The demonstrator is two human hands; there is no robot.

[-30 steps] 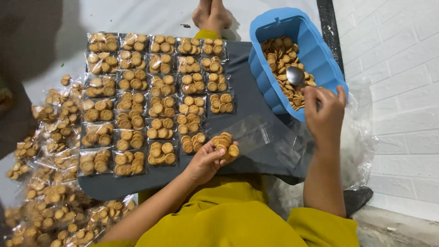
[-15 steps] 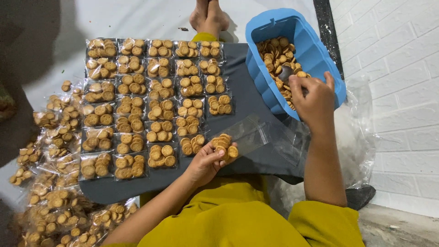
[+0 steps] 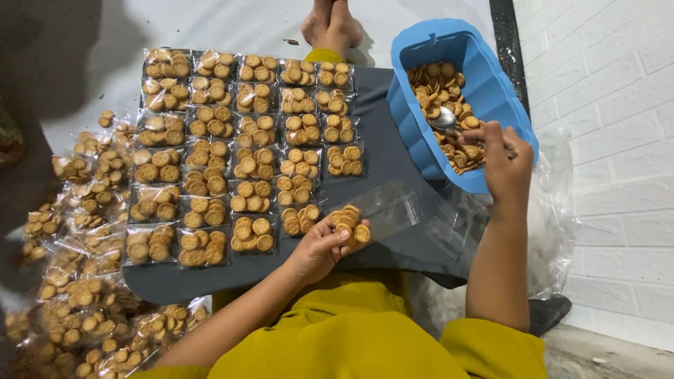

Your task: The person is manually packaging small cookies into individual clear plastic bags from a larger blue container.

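My left hand [image 3: 319, 247] grips a clear plastic bag [image 3: 375, 210] with a few small round cookies in its closed end, held just above the dark grey tray [image 3: 382, 151]. My right hand [image 3: 502, 161] is shut on a metal spoon [image 3: 448, 119] whose bowl rests among the loose cookies in the blue tub [image 3: 484, 81]. The spoon's handle is mostly hidden by my fingers. Rows of filled cookie bags [image 3: 242, 151] cover the tray to the left of my left hand.
A heap of filled cookie bags [image 3: 81, 281] lies on the floor at the left. A stack of empty clear bags [image 3: 456, 224] sits by my right forearm. A white brick wall [image 3: 611, 140] rises at the right. Bare feet [image 3: 330, 24] show beyond the tray.
My right hand has shifted slightly right over the tub and turned the spoon, its bowl now lying among the cookies. My left hand keeps the bag in the same place.
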